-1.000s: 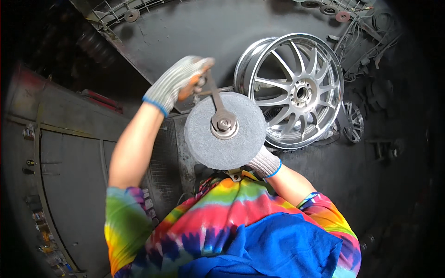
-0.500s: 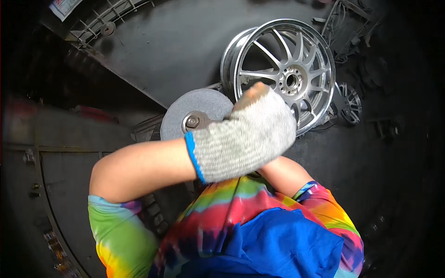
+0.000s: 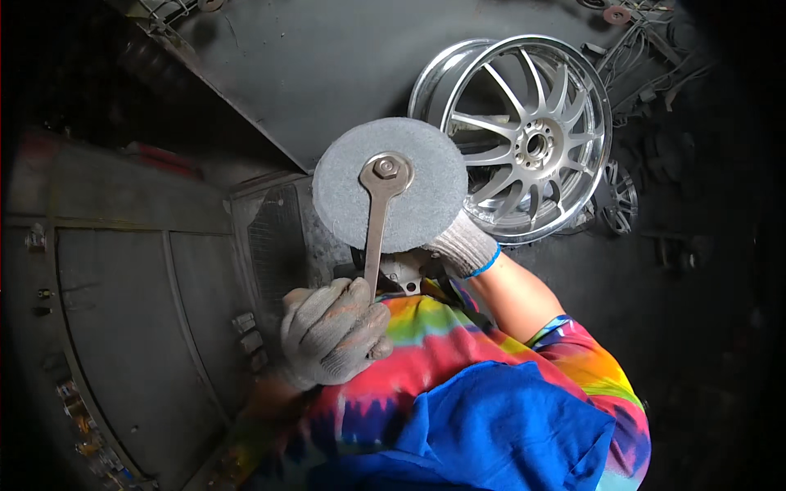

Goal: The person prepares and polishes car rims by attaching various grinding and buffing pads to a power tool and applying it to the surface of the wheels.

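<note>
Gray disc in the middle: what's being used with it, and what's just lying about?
In use:
wrench, held by the left hand
nut in the wrench's end
gray disc
right hand, partly hidden

Seemingly just about:
large silver wheel
smaller wheel

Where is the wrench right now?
In the head view, just left of centre, the wrench has its head at the nut on the grey disc, its handle running down into the left hand.

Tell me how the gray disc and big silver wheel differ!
The gray disc has a matte, solid face; the silver wheel has a shiny rim and gaps between spokes. The disc has a wrench on its middle nut; the wheel's middle is open. Both are round.
</note>
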`<action>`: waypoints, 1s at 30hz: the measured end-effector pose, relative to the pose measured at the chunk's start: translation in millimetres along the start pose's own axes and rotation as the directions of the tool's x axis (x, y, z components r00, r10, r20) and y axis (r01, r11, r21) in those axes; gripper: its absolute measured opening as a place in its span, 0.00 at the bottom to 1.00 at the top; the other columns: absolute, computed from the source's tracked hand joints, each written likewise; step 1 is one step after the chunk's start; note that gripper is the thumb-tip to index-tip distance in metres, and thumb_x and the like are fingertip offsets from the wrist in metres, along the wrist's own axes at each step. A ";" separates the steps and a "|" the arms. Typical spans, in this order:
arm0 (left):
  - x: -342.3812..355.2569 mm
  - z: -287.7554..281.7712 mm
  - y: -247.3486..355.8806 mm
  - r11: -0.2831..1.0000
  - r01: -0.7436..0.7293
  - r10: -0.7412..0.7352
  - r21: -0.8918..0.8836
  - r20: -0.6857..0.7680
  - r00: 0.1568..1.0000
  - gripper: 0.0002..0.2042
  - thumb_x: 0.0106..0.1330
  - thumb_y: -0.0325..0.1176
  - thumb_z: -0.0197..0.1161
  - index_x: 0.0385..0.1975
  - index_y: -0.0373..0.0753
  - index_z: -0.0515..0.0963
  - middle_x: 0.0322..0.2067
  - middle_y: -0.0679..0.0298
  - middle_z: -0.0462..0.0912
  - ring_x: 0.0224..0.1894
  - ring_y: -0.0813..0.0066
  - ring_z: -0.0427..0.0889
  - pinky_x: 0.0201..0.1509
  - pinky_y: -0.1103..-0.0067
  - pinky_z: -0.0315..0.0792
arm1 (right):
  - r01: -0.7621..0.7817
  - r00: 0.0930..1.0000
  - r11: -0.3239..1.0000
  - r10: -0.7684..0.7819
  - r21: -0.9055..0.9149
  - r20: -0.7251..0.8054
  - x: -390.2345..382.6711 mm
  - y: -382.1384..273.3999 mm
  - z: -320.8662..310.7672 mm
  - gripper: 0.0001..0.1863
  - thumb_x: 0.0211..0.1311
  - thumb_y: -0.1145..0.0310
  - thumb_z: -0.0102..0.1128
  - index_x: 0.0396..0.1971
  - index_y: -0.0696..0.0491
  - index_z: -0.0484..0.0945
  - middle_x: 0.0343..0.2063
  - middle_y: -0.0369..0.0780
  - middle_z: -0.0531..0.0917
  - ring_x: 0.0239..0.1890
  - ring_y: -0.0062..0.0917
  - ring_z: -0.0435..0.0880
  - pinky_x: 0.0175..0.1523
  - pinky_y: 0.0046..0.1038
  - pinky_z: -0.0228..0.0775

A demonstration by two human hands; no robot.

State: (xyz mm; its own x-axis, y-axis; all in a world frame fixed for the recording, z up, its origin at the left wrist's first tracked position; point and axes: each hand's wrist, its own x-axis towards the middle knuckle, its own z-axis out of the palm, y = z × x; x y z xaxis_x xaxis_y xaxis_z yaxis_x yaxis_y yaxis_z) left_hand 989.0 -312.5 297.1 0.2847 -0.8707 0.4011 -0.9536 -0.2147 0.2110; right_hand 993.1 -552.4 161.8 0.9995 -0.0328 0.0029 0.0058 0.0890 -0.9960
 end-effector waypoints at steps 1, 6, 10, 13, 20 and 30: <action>-5.3 19.1 -1.0 0.998 -0.018 0.000 -0.067 -0.266 0.964 0.10 0.63 0.41 0.58 0.33 0.42 0.78 0.34 0.62 0.78 0.39 0.67 0.77 0.40 0.75 0.72 | -0.004 1.000 1.000 0.004 0.013 -0.005 -2.3 -0.6 0.0 0.22 0.67 0.66 0.52 0.60 0.52 0.65 0.55 0.39 0.72 0.58 0.26 0.70 0.65 0.31 0.61; -38.6 66.1 -13.5 0.817 0.039 -0.449 -0.575 -0.593 0.668 0.14 0.66 0.39 0.55 0.37 0.33 0.74 0.36 0.52 0.78 0.33 0.60 0.78 0.38 0.69 0.75 | -0.017 1.000 0.997 0.019 0.081 -0.014 -11.2 -2.9 0.2 0.23 0.68 0.64 0.49 0.61 0.50 0.63 0.57 0.39 0.71 0.59 0.27 0.69 0.66 0.32 0.59; -8.5 70.7 -49.9 0.276 -0.098 -0.850 -0.956 -0.291 0.439 0.18 0.66 0.46 0.54 0.34 0.33 0.73 0.27 0.55 0.80 0.22 0.74 0.75 0.27 0.81 0.70 | 0.004 0.998 0.994 0.003 0.107 -0.061 -7.2 -5.3 -9.9 0.23 0.68 0.63 0.48 0.61 0.49 0.62 0.58 0.39 0.70 0.60 0.27 0.67 0.67 0.33 0.58; -5.3 47.9 -52.6 0.158 -0.007 -0.912 -0.987 -0.149 0.382 0.17 0.67 0.45 0.55 0.36 0.33 0.74 0.23 0.57 0.79 0.18 0.77 0.74 0.19 0.86 0.66 | 0.020 0.998 0.984 -0.011 0.176 -0.056 -6.4 -7.5 -2.1 0.23 0.69 0.61 0.46 0.62 0.48 0.61 0.59 0.39 0.69 0.61 0.28 0.67 0.67 0.34 0.57; -4.5 -18.9 -56.7 0.412 0.621 -0.712 -0.667 0.190 0.676 0.13 0.66 0.42 0.60 0.35 0.37 0.77 0.23 0.66 0.76 0.18 0.85 0.73 0.18 0.88 0.65 | 0.008 0.999 0.932 0.008 0.362 -0.042 -9.0 -7.3 10.0 0.24 0.70 0.58 0.43 0.64 0.46 0.58 0.61 0.39 0.67 0.63 0.29 0.65 0.68 0.36 0.55; 53.6 -128.2 -58.0 -0.217 0.772 -0.363 -0.598 0.783 0.504 0.09 0.66 0.38 0.56 0.27 0.40 0.73 0.15 0.70 0.71 0.10 0.85 0.66 0.13 0.87 0.64 | -0.037 0.997 0.690 -0.022 0.723 0.073 -20.0 -34.8 36.6 0.26 0.71 0.58 0.41 0.66 0.46 0.54 0.65 0.39 0.62 0.65 0.29 0.63 0.70 0.35 0.52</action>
State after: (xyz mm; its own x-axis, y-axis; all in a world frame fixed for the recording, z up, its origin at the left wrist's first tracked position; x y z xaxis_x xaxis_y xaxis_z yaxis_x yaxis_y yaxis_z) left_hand 1072.1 -290.0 420.6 0.4136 -0.7078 -0.5727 0.4848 -0.3612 0.7965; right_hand 974.0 -518.4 199.6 0.9988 0.0376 0.0318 -0.0096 0.7821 -0.6230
